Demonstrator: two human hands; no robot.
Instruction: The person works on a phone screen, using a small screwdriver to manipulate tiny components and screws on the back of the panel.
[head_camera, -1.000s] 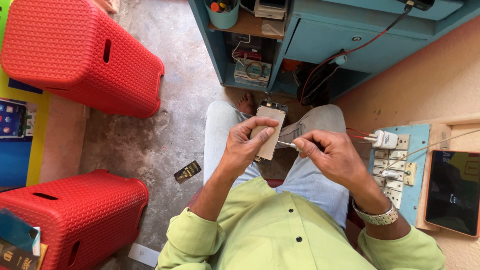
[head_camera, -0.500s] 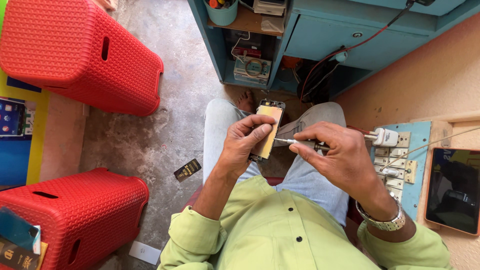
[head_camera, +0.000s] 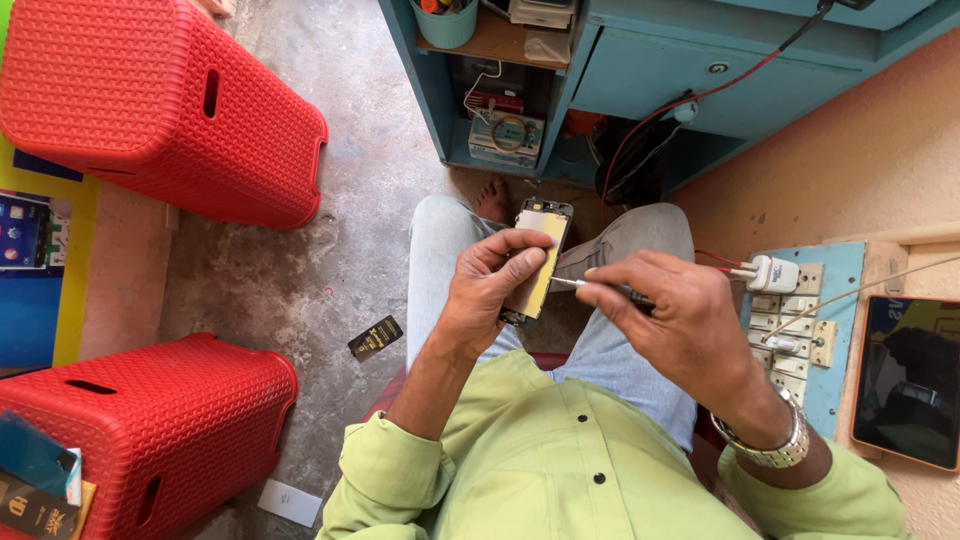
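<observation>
Gold-backed phone frame upright (long axis away); left hand clasps it; right hand pinches screwdriver

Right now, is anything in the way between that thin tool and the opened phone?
Nothing visible. The right hand holds the thin tool with its tip at the edge of the opened phone, which the left hand grips.

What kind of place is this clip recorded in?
Probably a small phone repair stall. The left hand holds an opened phone while the right hand works a thin tool against it; a switchboard with plugged chargers and a blue workbench stand close by.
</observation>
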